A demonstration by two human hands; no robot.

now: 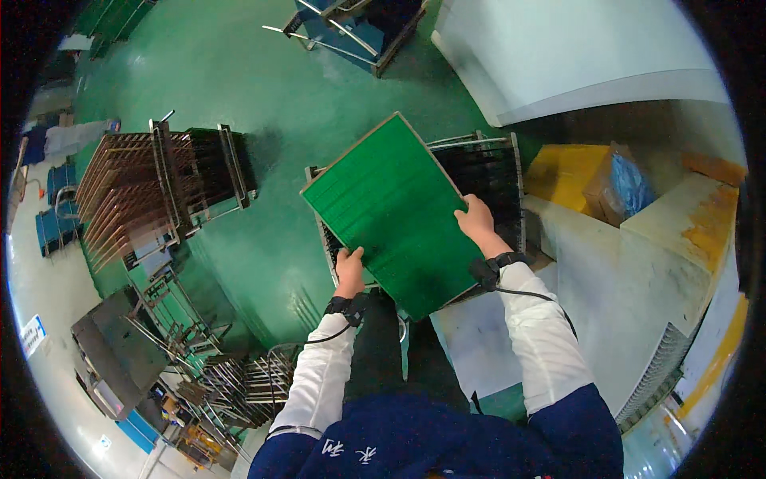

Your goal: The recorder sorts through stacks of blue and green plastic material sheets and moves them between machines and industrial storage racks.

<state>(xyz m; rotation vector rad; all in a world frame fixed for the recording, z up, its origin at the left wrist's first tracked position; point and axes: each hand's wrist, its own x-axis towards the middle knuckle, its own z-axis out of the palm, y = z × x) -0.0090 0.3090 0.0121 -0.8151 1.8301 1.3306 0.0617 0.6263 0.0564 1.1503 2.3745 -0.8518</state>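
Between my two hands is a flat rectangular green panel (391, 211) with pale edges, tilted in front of my body. My left hand (349, 271) grips its near left edge, thumb on the upper face. On the opposite edge my right hand (477, 219) is closed, with its thumb also on top and the other fingers hidden beneath. Below the panel stands a dark slotted rack (487, 172) with a metal frame, partly covered by the panel. Black bands with cables wrap both wrists.
To the left is a metal rack (163, 180) with several upright panels. Another rack (351, 36) stands at the far side. A pale machine housing (670, 247) lies on the right, near a yellow box (562, 176) and blue plastic bag (630, 185). Empty metal racks (231, 379) are at lower left.
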